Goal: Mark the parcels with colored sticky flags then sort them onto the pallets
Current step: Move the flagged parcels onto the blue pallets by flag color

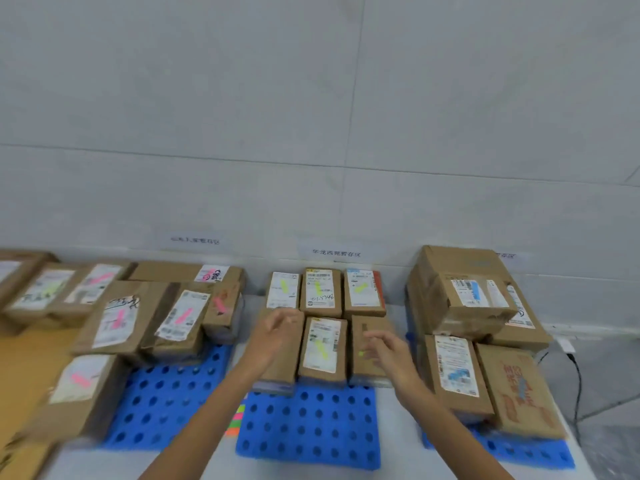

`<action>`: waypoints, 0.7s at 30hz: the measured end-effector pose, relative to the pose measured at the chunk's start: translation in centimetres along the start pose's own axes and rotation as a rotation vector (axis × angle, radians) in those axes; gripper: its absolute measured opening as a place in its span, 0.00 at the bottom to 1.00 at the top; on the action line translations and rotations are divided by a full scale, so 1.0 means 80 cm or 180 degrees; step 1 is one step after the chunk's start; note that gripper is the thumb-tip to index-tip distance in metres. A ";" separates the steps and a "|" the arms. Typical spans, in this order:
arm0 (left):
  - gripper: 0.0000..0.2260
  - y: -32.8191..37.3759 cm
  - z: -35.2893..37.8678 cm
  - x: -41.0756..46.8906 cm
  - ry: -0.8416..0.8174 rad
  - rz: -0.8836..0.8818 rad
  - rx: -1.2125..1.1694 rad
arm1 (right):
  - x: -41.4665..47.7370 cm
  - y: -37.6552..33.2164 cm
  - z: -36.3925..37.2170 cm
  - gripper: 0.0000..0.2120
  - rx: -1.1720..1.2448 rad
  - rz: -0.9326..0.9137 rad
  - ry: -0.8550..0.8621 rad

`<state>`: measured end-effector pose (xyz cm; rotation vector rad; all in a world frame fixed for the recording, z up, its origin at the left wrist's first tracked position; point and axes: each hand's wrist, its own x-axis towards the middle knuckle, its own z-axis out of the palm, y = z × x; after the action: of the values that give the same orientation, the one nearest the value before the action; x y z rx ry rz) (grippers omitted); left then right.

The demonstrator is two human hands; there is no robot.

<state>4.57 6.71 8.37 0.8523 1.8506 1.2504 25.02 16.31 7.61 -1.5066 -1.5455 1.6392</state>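
Hovering with loosely curled fingers that seem to hold nothing, the left hand (277,329) is over the front-left parcel (285,365) and the right hand (386,351) over the front-right parcel (363,370) on the middle pallet (311,427), both parcels lying lengthwise away from the person.

left pallet (162,403), middle pallet (308,427), right pallet (512,448): all bright blue, regular grid of dark round holes; parcels (360,344) brown cardboard, white labels with black print; pink flags (183,316) on left pallet's parcels; yellow-green flags (320,349) on middle's; blue flag (476,291) on right's; printed parcel (516,386) at right pallet's front right corner: red-orange print; flag pad (237,422) striped green, pink, orange; cable (576,375) black
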 end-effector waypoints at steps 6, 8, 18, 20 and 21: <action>0.07 -0.098 -0.245 -0.084 0.0706 0.0003 0.0158 | -0.056 -0.009 0.187 0.10 -0.0252 -0.0033 -0.0404; 0.07 -0.128 -0.326 -0.118 0.1093 -0.0091 0.0210 | -0.081 -0.013 0.260 0.10 -0.0299 -0.0125 -0.0662; 0.09 -0.199 -0.543 -0.243 0.1810 -0.0295 0.0220 | -0.192 -0.052 0.486 0.12 -0.0794 -0.0483 -0.1812; 0.08 -0.202 -0.553 -0.258 0.1888 -0.0291 0.0180 | -0.194 -0.059 0.499 0.12 -0.0840 -0.0570 -0.1843; 0.08 -0.205 -0.555 -0.266 0.1919 -0.0302 0.0186 | -0.195 -0.062 0.503 0.12 -0.0872 -0.0609 -0.1865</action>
<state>-24.34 -36.42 8.68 0.4274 2.3712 1.5077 -7.20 -12.79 9.84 -0.9873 -2.2198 1.9139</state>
